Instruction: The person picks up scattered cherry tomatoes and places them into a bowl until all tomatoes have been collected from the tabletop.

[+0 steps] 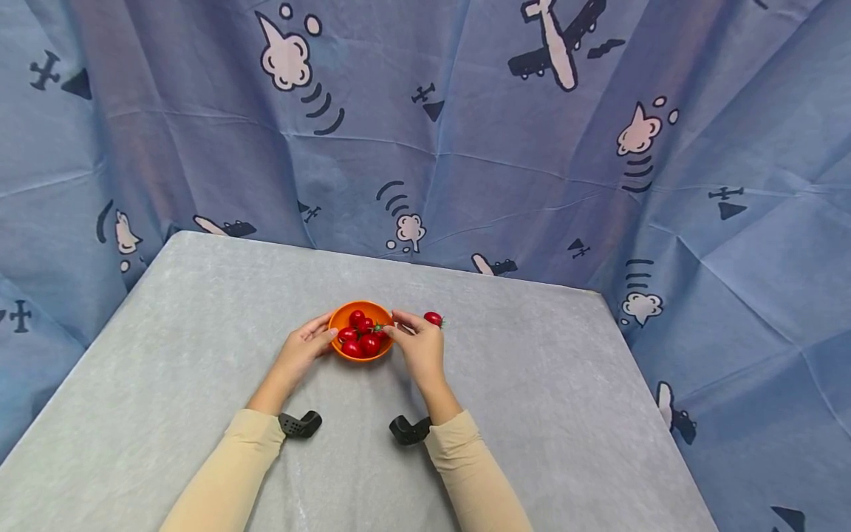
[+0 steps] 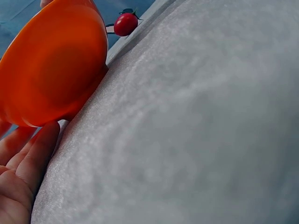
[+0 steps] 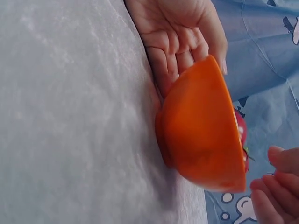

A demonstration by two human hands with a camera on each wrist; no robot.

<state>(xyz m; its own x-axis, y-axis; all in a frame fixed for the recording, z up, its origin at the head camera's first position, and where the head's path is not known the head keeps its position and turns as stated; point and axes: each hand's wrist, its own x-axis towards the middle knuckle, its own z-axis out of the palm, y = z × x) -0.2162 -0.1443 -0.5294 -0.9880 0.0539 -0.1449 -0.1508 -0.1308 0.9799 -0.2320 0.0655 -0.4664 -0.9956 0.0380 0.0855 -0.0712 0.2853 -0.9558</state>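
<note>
An orange bowl [image 1: 360,359] stands on the table with several small red tomatoes [image 1: 369,344] inside, one showing a green stem. My left hand [image 1: 297,356] holds the bowl at its left side, thumb at the rim and fingers against the outer wall [image 3: 198,126]. Over the right rim is my right hand [image 1: 423,353], its thumb and fingers loosely bent near the tomatoes. In the right wrist view a gap shows between those fingers [image 3: 268,200] and the bowl, and nothing is seen in them. Another tomato [image 1: 433,318] lies on the table just beyond the right hand.
A pale grey cloth covers the table [image 1: 532,384]. Behind it and to the right hangs a blue curtain [image 1: 372,103] printed with planes and clouds. Black devices [image 1: 301,424] are worn at both wrists, over beige sleeves.
</note>
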